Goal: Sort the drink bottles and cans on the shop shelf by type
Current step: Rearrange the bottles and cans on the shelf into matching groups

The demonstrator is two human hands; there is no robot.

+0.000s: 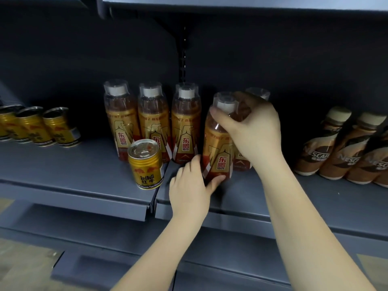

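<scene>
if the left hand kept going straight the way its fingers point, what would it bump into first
The left hand already touches the base of the held bottle, which the right hand grips near the cap. Pushing straight on, it would probably meet the bottle behind it next, though depth is unclear.

At nine o'clock the gold cans (31, 124) run off the left edge, at three o'clock the coffee bottles (344, 148) are cut by the right edge with blurred labels, and the rear bottle (257, 94) is mostly hidden behind the right hand (252, 131).
</scene>
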